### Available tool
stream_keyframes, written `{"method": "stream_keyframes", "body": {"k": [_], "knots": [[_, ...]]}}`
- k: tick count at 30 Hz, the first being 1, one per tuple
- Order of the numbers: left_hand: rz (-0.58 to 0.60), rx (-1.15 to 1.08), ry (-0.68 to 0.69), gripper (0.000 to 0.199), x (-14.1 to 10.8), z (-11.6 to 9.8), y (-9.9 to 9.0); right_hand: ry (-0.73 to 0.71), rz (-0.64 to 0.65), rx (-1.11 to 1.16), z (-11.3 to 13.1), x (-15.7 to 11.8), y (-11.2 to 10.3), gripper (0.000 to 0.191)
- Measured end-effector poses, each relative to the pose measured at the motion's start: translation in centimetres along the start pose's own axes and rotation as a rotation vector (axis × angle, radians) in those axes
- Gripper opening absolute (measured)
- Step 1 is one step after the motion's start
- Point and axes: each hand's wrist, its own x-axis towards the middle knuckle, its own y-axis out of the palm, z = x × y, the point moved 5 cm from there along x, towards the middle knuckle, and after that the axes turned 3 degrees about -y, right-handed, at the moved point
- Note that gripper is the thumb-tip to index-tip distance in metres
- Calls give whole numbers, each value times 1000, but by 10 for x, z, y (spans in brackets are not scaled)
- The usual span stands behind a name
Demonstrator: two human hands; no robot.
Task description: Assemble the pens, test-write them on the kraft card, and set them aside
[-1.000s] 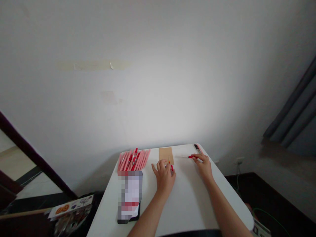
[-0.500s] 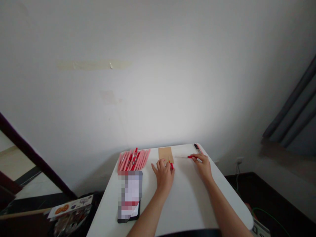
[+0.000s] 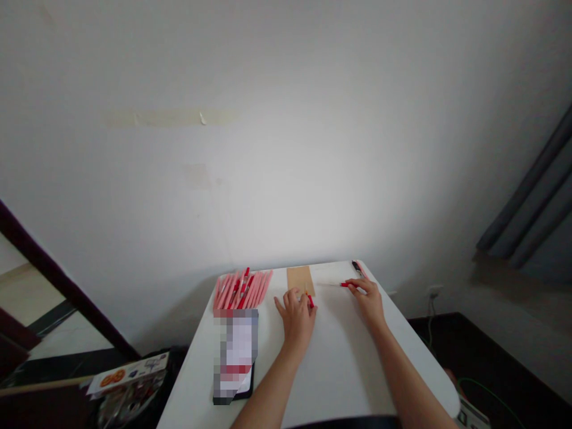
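Note:
My left hand (image 3: 295,314) is palm down over the near edge of a tan card (image 3: 299,278). A short red pen piece (image 3: 311,301) with a pale narrow tip sits pinched between its thumb and fingers, and its little finger sticks out to the side. To the right, my right hand (image 3: 367,301) is closed on the red end of a slim pen part (image 3: 343,285), whose thin pale length points left just above the table. Several pink and red pens (image 3: 241,290) lie side by side at the table's back left.
A phone (image 3: 239,357), its screen blurred, lies on the white table (image 3: 335,369) left of my forearm. A black-and-pink item (image 3: 356,266) rests at the back right corner. The wall (image 3: 286,179) rises behind the table. A dark bag (image 3: 134,399) stands at lower left.

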Motion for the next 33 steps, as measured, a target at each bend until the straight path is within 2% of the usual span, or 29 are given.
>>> {"method": "stream_keyframes", "body": {"k": [17, 24, 33], "knots": [[-60, -100, -37, 19, 0, 3, -5, -4, 10, 8, 4, 1, -1, 25], [-69, -196, -6, 28, 1, 2, -9, -59, 139, 42, 11, 1, 7, 21], [-58, -281, 9, 18, 3, 4, -15, -101, 267, 64, 17, -4, 17, 26]]}}
